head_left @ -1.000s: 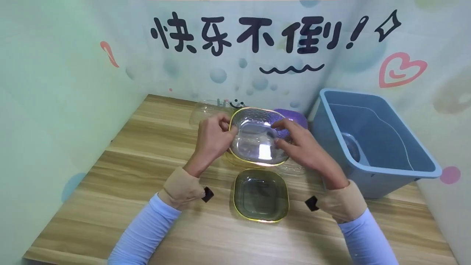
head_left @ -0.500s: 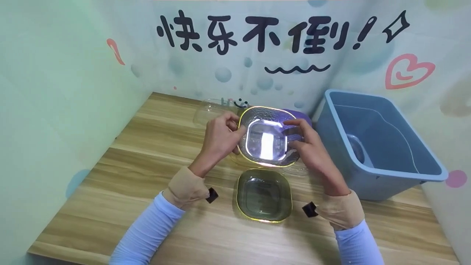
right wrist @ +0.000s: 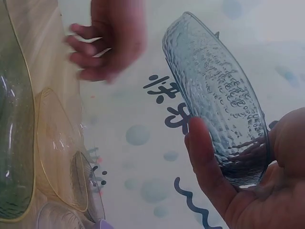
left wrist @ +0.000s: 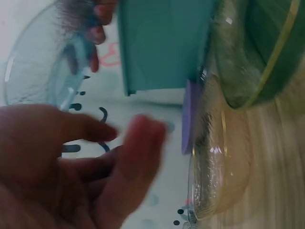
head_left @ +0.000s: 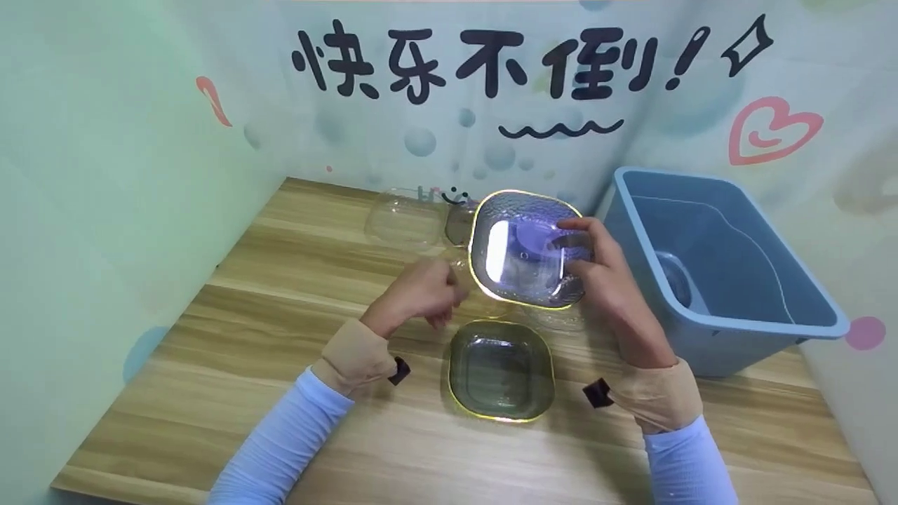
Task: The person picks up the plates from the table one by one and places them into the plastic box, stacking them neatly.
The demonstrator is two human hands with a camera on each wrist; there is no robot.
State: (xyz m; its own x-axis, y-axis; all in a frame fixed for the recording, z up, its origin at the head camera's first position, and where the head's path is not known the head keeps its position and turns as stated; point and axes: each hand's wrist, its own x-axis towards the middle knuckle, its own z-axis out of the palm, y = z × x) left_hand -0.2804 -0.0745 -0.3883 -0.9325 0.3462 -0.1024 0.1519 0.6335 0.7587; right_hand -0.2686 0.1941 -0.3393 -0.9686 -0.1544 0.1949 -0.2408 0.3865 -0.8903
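My right hand [head_left: 607,270] grips a see-through bluish bowl [right wrist: 219,90] by one side, thumb and fingers on opposite faces. In the head view the bowl is tilted up above the table, its rim shining yellow and its wall dimpled. My left hand [head_left: 424,291] is apart from it, lower and to the left, blurred, with loosely bent fingers and nothing in them. A smoky green bowl [head_left: 499,372] sits on the table in front. Behind it an amber bowl [right wrist: 57,152] is largely hidden in the head view by the raised one.
Towards the wall stand a clear bowl [head_left: 403,221] and a small dark bowl [head_left: 459,224]. Another clear piece [head_left: 561,320] lies under the right hand. Something purple [left wrist: 189,119] shows in the left wrist view. A tall blue bin [head_left: 765,327] stands at the right, a rounded see-through shape inside.
My left hand has let go of the bluish bowl and dropped down and towards me. The right hand has raised the bowl slightly and shifted it right, uncovering the small dark bowl.
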